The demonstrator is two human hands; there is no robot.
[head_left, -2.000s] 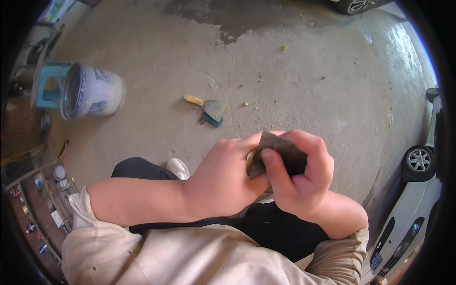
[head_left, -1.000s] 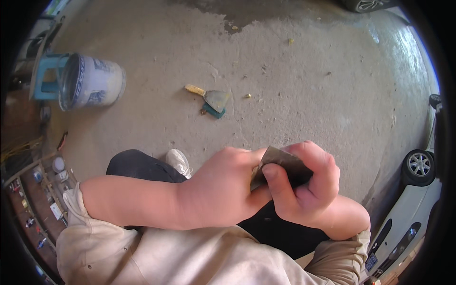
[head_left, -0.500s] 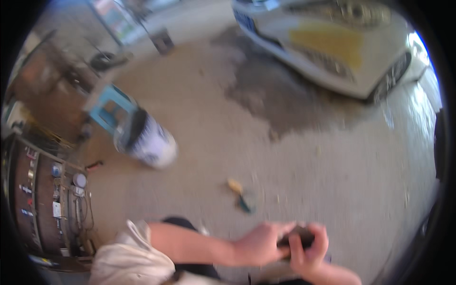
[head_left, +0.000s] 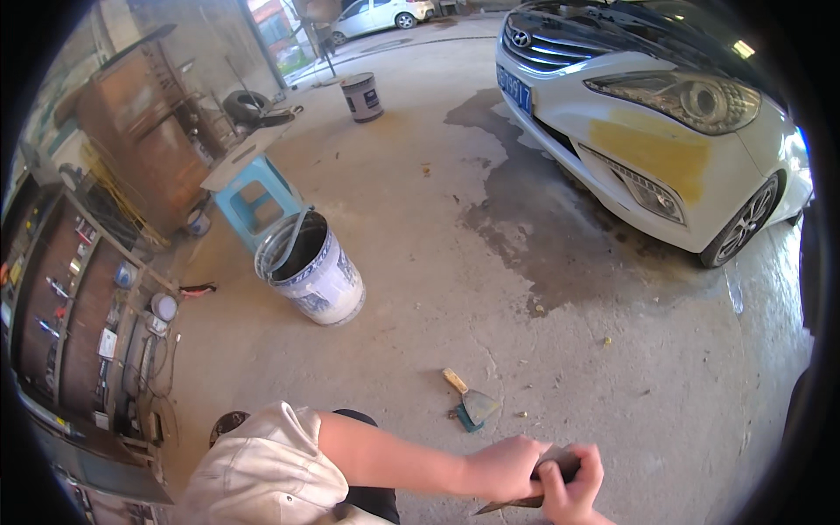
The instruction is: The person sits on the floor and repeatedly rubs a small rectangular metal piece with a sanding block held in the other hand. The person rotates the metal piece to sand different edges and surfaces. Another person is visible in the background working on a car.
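Low at the front, my two hands meet over a dark brown, folded sheet [head_left: 561, 461] that looks like sandpaper. My left hand [head_left: 505, 468] is closed on its left side, its forearm reaching in from a pale sleeve. On the other side my right hand [head_left: 573, 488] curls round the dark part, thumb on top. A flat brown edge sticks out below the left hand; the fingers hide much of the rest. Just beyond, on the concrete floor, lies a putty knife [head_left: 472, 398] with a yellowish handle, partly over a small green piece [head_left: 470, 421].
A white car [head_left: 560, 114] with a yellow patch [head_left: 652, 157] on its bumper stands at the far right, beside a wet stain [head_left: 542, 219]. Leftward are a paint bucket [head_left: 319, 280], a blue stool [head_left: 254, 197] and a tool shelf [head_left: 79, 297]. Another bucket [head_left: 362, 98] stands farther back.
The view has shifted and sharpened, so the car and buckets sit lower in it. Both hands still hold the sheet, and its flat brown edge now shows below the left hand.
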